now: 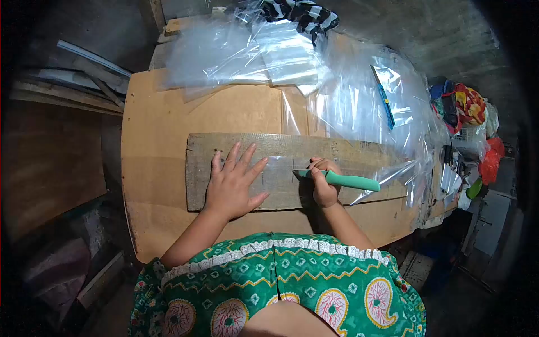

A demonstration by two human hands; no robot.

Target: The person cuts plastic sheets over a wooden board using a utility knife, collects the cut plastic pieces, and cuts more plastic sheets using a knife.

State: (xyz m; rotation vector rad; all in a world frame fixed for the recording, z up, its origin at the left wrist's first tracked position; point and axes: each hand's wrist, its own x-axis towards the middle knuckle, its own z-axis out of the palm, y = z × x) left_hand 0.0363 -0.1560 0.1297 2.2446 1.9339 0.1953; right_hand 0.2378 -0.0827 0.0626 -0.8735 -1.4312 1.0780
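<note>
A long worn wooden board [353, 147] lies across the cardboard-covered table. My left hand [231, 184] rests flat on its left part, fingers spread, at the edge of a clear plastic piece [278, 168]. My right hand [324, 182] is closed round a knife with a green handle [356, 181]. The knife's dark blade points left, its tip at the plastic on the board. Whether the tip touches the plastic is too small to tell.
Clear plastic sheets [224, 56] cover the table's back and right side, with a blue cutter [386, 104] on them. A black-and-white bag [303, 14] lies at the back. Colourful cloths and a red bag [492, 161] are at the right. Cardboard [160, 112] shows at the left.
</note>
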